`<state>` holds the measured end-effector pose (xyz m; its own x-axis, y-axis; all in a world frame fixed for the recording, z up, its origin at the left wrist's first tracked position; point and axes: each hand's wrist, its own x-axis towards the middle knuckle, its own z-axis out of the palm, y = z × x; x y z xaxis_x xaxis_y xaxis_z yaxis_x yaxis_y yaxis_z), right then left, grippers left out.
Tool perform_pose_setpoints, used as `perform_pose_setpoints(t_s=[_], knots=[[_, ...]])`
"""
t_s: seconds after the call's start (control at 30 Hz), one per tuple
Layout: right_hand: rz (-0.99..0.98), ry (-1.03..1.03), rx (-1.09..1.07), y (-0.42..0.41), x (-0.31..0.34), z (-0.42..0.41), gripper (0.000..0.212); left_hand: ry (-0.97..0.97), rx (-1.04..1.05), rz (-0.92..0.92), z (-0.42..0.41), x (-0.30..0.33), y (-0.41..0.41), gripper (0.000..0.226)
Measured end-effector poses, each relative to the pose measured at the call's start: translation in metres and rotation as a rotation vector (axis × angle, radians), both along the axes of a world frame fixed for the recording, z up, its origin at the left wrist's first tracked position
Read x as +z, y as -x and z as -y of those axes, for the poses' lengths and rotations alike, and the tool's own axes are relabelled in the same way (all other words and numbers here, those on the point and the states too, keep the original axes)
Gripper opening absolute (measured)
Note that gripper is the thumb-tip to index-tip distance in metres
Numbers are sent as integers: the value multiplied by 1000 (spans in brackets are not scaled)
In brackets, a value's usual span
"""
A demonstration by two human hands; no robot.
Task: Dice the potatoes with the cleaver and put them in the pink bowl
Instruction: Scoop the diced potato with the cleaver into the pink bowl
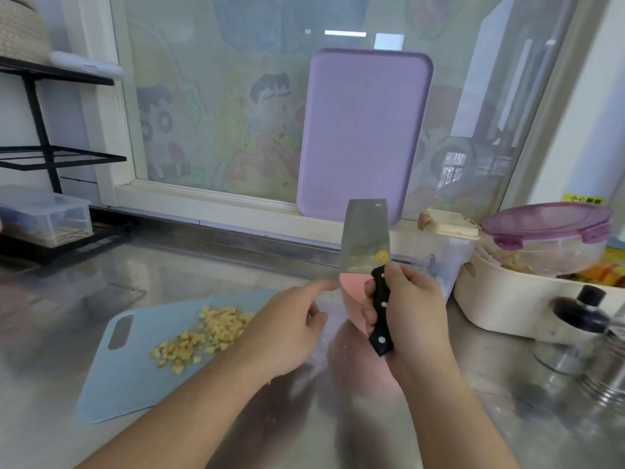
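Right hand [411, 299] grips cleaver [365, 236] — yellow sticker unreadable; left hand [287, 328] loose.

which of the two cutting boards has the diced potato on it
The blue cutting board lying flat on the counter holds the diced potato; the purple cutting board stands bare against the window.

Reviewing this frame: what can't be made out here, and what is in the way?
Head view only:
- Pink bowl: mostly hidden behind the right hand and cleaver; its contents cannot be told.
- Left hand: only its back shows; the curled fingers are hidden underneath.
- Blue cutting board: near right corner covered by the left forearm.
- Yellow label: too small to read.
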<state>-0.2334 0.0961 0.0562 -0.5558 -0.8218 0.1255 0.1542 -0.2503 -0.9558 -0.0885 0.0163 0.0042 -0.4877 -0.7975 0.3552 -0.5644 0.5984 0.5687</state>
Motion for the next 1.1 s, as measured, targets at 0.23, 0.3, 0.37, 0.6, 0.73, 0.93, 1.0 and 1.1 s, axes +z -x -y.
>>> perform_pose_setpoints(t_s=[0.23, 0.3, 0.37, 0.6, 0.73, 0.93, 1.0, 1.1], knots=[[76, 58, -49, 21, 1, -3, 22, 126, -103, 180, 8, 3, 38, 15], [69, 54, -30, 20, 0, -2, 22, 156, -83, 143, 7, 3, 39, 7], [65, 56, -11, 18, -1, -1, 23, 173, -69, 117, 5, 1, 34, 8], [-25, 20, 31, 7, -2, -1, 26, 146, 108, 81, -1, -13, -23, 43], [-118, -26, 53, -5, -4, -2, 33, 143, 72, 235, 4, -30, -52, 34], [-337, -88, 148, -23, -14, 1, 36, 224, 72, 201, 9, -35, -63, 12], [-472, -151, 147, -30, -18, 2, 36, 234, 81, 188, 10, -35, -66, 12], [-713, -244, 135, -40, -27, 7, 33, 245, 83, 157, 10, -38, -73, 13]])
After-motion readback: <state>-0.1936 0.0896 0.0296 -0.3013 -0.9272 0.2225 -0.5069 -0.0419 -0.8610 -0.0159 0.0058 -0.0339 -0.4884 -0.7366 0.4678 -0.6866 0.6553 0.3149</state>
